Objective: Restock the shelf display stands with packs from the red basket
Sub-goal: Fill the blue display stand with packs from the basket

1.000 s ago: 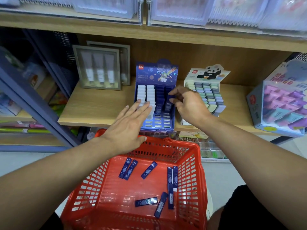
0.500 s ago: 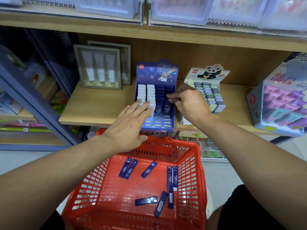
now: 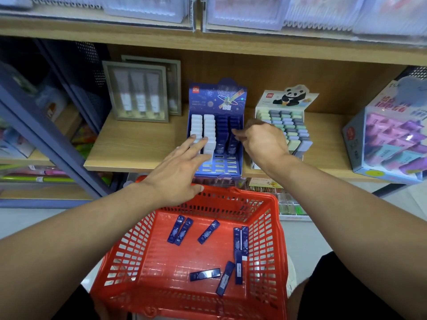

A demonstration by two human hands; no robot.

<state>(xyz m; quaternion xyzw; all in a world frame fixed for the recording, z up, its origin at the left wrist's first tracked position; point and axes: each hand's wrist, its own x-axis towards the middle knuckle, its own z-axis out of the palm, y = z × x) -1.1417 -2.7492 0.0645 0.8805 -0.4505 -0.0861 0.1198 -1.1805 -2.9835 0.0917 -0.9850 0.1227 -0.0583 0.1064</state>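
A red basket (image 3: pixel 275 227) sits below the shelf with several dark blue packs (image 3: pixel 204 274) loose on its floor. On the wooden shelf (image 3: pixel 138 146) stands a blue display stand (image 3: pixel 217 98) with two columns of white packs (image 3: pixel 209 125) and two of dark blue packs (image 3: pixel 223 125). My left hand (image 3: pixel 178 172) lies flat, with straight fingers touching the lower white packs. My right hand (image 3: pixel 263 142) has its fingers curled, and its fingertips pinch a dark blue pack in the stand's right column. The stand's lowest slots hold no packs.
A panda-topped stand (image 3: pixel 288 125) of pastel packs stands right of the blue one, partly behind my right hand. A pink and purple box (image 3: pixel 392 139) fills the far right. A framed box of tubes (image 3: pixel 138 93) stands at the left. An upper shelf edge (image 3: pixel 231 45) overhangs.
My right hand's fingers have drawn together from a looser spread onto the dark blue column. My left hand has stayed on the white packs. The basket's packs have not moved.
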